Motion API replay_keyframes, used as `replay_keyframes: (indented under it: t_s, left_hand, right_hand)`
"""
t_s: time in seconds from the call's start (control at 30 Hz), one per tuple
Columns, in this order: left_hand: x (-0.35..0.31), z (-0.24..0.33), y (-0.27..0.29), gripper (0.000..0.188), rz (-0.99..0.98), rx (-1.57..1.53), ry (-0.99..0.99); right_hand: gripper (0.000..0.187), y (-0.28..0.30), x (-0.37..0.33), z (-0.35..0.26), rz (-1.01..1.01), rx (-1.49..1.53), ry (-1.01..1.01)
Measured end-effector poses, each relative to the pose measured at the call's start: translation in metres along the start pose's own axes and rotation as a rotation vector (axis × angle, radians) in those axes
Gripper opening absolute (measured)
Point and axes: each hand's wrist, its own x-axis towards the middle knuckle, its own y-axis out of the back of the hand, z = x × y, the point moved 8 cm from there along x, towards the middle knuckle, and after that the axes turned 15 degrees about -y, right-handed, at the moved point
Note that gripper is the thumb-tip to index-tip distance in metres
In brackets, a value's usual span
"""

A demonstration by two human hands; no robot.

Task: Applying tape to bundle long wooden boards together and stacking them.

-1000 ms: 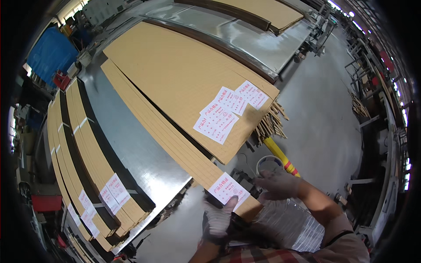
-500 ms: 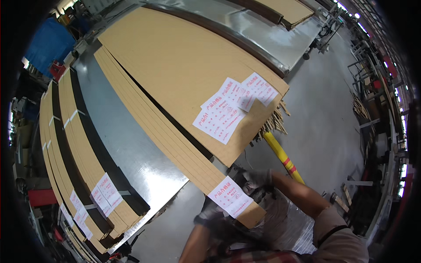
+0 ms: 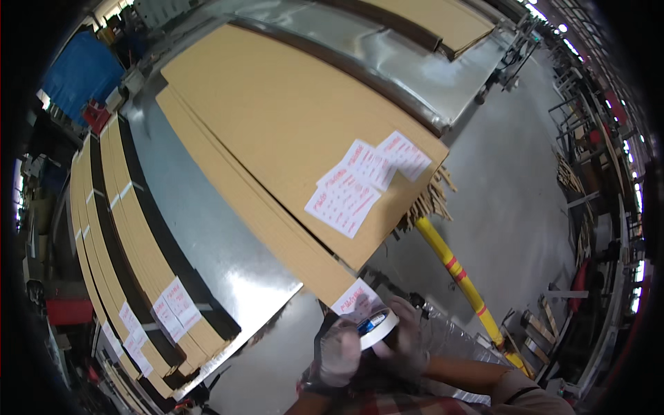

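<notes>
A roll of white tape with a blue inner core is between my two gloved hands, close to my body. My left hand is curled closed at the left side of the roll. My right hand, smeared by motion, closes on its right side. Just beyond the roll is the near end of a long, narrow stack of brown cardboard strips, with a white label sheet with red print on it. The roll and my hands hide part of this sheet.
A wide cardboard panel lies beside the strips, with several overlapping label sheets on it. Banded strip stacks sit on the metal table at left. A yellow post with red bands and thin sticks are beyond the panel's right corner.
Both hands have come together nearer my body, and the tape roll now shows between them. My left hand has left the strip stack's edge. The whole view has shifted slightly.
</notes>
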Motion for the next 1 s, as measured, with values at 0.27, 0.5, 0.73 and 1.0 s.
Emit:
replay_keyframes:
  t_s: [0.27,0.5,0.73,1.0]
  left_hand:
    - [0.005,-0.044,0.006,0.030,0.203,0.261,-0.133]
    - [0.028,-0.042,0.015,0.078,0.215,-0.047,0.082]
    - [0.036,-0.054,0.010,0.075,0.151,-0.280,0.100]
    - [0.032,-0.058,0.015,0.070,0.122,-0.308,0.065]
  right_hand:
    - [0.021,-0.032,0.043,0.037,-1.082,-0.668,0.043]
    - [0.018,-0.057,0.048,0.139,-0.981,-0.369,-0.420]
    - [0.028,-0.071,0.053,0.113,-0.935,-0.765,-0.176]
    - [0.025,-0.027,0.058,0.083,-0.934,-0.560,-0.323]
